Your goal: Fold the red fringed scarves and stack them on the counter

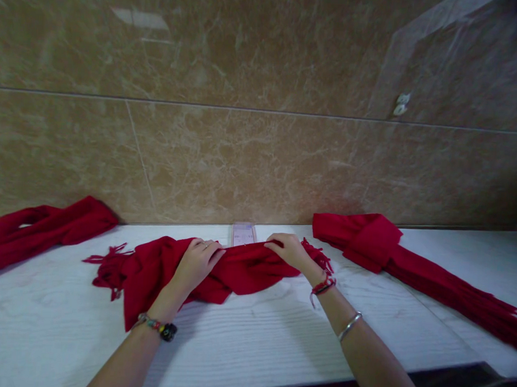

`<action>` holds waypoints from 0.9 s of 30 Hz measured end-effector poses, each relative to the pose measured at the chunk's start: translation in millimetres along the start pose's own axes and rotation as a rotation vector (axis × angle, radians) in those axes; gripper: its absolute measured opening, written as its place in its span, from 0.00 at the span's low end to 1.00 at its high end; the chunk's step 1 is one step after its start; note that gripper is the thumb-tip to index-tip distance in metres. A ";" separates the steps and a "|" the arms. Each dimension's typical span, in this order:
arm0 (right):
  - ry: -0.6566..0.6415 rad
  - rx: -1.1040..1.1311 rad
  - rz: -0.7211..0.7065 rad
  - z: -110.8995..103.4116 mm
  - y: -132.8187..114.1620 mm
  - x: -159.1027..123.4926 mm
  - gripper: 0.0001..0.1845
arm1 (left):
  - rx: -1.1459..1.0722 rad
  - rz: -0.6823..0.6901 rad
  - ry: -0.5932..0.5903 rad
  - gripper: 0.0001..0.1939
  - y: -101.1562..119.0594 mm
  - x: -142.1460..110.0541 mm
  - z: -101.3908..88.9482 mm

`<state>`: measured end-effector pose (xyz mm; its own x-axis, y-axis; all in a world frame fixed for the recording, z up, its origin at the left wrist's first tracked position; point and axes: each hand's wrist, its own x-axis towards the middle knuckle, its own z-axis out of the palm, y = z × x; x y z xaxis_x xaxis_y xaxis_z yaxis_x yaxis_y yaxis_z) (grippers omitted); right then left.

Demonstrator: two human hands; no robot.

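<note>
A red fringed scarf [150, 274] lies bunched across the middle of the white wood-grain table [251, 337]. My left hand [198, 261] rests on its middle with the fingers curled and pinching the cloth. My right hand [291, 250] grips the scarf's right part, fingers bent down onto the fabric, near the fringe at that end. The hands sit a short way apart, with a fold of scarf between them. A beaded bracelet is on my left wrist; a red string and a silver bangle are on the right.
A second red scarf [40, 228] lies at the far left against the wall. A third red scarf [394, 252], knotted, stretches off to the right. A phone [243, 234] leans by the brown marble wall [262, 130] behind the hands. The table's front edge runs near the bottom right.
</note>
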<state>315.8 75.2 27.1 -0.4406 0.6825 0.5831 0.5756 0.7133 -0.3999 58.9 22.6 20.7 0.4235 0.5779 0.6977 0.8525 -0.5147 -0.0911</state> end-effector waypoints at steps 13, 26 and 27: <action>-0.025 -0.072 -0.187 11.8 -31.9 -6.0 0.27 | -0.427 -0.107 -0.071 0.11 24.6 7.3 -11.5; -0.018 0.297 0.005 -20.4 -29.9 -5.5 0.09 | -0.387 -0.108 0.004 0.08 9.4 2.3 -28.5; 0.008 0.313 0.039 -28.0 -23.4 -5.8 0.10 | -0.381 -0.127 0.022 0.09 5.9 2.0 -32.0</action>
<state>324.2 50.1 52.8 -0.4160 0.7102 0.5680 0.3512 0.7016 -0.6200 54.9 0.4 44.3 0.3120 0.6408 0.7015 0.7211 -0.6404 0.2643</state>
